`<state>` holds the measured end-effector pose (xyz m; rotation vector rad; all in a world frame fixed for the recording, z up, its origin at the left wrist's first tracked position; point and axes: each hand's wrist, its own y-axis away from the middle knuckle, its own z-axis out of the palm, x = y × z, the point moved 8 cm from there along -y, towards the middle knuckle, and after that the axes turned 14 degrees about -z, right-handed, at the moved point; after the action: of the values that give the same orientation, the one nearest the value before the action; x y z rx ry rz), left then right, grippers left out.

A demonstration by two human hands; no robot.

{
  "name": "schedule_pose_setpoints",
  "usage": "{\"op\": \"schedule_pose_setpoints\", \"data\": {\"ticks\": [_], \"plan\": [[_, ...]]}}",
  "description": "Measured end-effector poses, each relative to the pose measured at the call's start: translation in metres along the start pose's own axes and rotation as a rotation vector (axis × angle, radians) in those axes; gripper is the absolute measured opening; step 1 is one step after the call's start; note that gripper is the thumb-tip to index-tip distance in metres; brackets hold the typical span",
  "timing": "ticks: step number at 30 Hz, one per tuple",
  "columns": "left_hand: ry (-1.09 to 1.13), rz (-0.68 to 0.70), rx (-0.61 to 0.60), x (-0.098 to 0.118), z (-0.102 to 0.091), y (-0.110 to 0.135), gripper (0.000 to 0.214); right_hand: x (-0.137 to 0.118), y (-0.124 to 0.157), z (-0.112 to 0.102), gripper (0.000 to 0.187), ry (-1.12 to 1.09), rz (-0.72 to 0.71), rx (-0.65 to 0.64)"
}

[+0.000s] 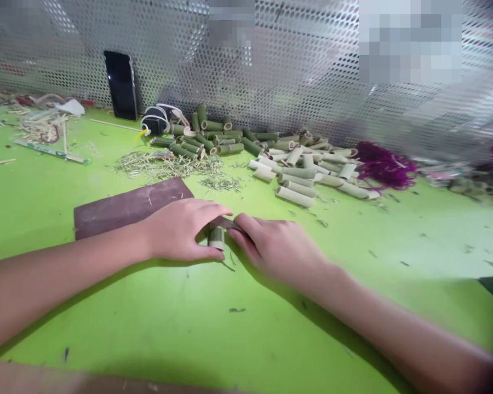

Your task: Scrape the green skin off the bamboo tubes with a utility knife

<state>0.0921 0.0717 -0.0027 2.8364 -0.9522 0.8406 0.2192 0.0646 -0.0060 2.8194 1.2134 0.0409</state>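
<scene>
My left hand (181, 230) grips a short green bamboo tube (216, 238) from above, its fingertips curled over the tube's far side. My right hand (275, 246) is closed around the handle end of a small dark knife blade (231, 223), which presses against the top of the tube. Both hands are nearly touching, and they hide most of the tube and the knife's grip. A dark brown board (123, 208) lies just behind my left hand, and the hands rest on a bright green work surface (246, 323).
Behind the hands lie a heap of green bamboo tubes (217, 137), a heap of paler scraped tubes (308, 178) and a spread of fine shavings (168, 167). Purple fibres (386, 167), a propped phone (120, 85) and a perforated metal sheet (312, 65) stand beyond.
</scene>
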Motion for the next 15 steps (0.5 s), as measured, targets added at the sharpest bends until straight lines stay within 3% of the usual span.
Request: {"op": "schedule_pose_setpoints", "data": {"ticks": [15], "plan": [[-0.086,0.089,0.019,0.0052,0.002,0.0004,0.041,-0.003,0.0027,0.0003,0.028,-0.249,-0.067,-0.049]]}}
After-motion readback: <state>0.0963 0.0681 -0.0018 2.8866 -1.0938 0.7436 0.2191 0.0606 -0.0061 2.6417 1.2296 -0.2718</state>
